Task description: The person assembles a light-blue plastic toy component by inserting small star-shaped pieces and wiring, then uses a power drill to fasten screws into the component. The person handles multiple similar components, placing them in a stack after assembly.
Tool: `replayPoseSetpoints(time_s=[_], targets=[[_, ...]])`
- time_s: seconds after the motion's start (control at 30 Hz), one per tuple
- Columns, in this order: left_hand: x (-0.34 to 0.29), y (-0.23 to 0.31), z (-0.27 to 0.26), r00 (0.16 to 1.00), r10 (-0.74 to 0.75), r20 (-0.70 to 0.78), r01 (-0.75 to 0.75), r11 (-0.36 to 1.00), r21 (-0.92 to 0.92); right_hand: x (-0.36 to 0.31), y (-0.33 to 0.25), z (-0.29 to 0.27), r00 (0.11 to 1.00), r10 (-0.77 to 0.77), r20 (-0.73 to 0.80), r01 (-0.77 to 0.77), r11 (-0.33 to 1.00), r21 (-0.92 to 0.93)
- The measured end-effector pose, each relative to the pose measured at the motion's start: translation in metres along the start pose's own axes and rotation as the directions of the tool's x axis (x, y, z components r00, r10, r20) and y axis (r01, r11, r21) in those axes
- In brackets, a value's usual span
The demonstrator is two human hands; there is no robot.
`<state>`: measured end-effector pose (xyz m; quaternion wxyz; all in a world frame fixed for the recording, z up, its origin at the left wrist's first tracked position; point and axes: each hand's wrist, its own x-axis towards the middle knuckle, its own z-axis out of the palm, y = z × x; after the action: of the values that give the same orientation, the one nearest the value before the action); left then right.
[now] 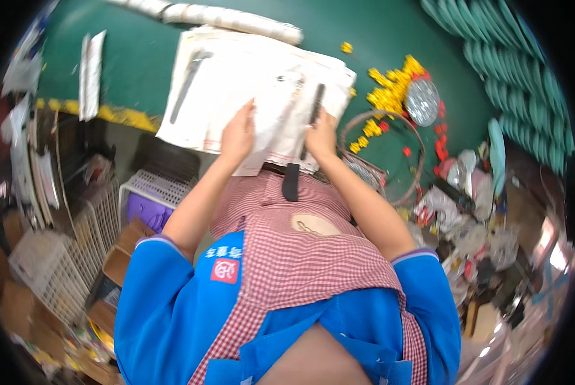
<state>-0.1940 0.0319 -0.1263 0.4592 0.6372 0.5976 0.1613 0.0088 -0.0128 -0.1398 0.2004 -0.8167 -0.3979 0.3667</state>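
A stack of white sheets (204, 83), some with printing and dark marks, lies in front of me on the green table. My left hand (238, 136) is closed at the left edge of a white sheet (271, 125) that slants toward me over the stack's near edge. To its right, my right hand (322, 136) has curled fingers against a long black strip (318, 99) lying on the sheets. Another black strip end (290, 185) hangs past the table edge over my checked apron. A dark grey strip (188, 83) rests on the stack's left part. My fingertips are blurred.
Beyond the stack lies a white roll (236, 18). Yellow pieces (393, 86), red pieces (441, 138), a round clear-lidded container (422, 101) and a hoop (422, 154) are at right, with stacked teal pieces (524, 83) farther. White crates (162, 183) stand at lower left.
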Motion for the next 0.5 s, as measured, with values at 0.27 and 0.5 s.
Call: replayPoseSetpoints(time_s=[0.27,0.5], targets=[[0.008,-0.048,0.011,0.952,-0.263,0.16,0.307,0.793,-0.527,0.013,-0.01,0.0,0.986,0.142,0.09,-0.122,0.972,-0.203],[-0.002,0.003,0.033,0.987,0.143,0.076,-0.16,0.932,0.324,-0.003,0.007,0.004,0.999,0.048,0.011,-0.047,0.999,-0.004]])
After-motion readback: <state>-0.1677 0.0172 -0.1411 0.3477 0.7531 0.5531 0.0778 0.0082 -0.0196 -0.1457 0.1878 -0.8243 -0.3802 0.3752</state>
